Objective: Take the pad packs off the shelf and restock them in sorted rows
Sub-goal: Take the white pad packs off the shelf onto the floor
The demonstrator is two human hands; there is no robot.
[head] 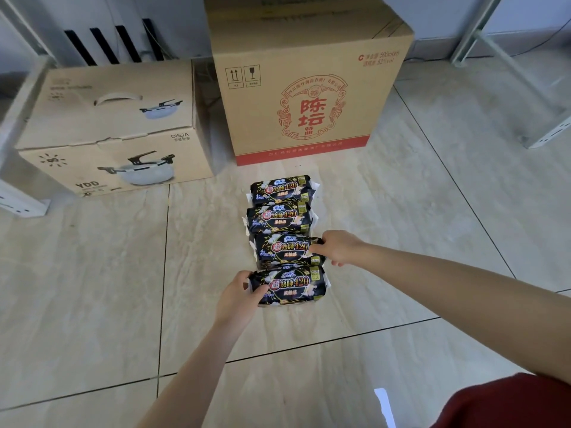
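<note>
Several black pad packs with red and gold print lie in one row on the tiled floor, running away from me. My left hand (239, 296) grips the left end of the nearest pack (290, 285). My right hand (338, 247) grips the right end of the pack behind it (285, 249). Two more packs, one at the middle (279, 217) and the farthest one (282, 188), lie beyond, untouched. All packs face label up.
A tall brown carton with red print (309, 88) stands just behind the row. A lower cooking-pot box (108, 128) sits to its left. White metal shelf legs, one at far left (21, 205) and one at right (550, 131), flank the floor area. A red garment (509, 403) shows at bottom right.
</note>
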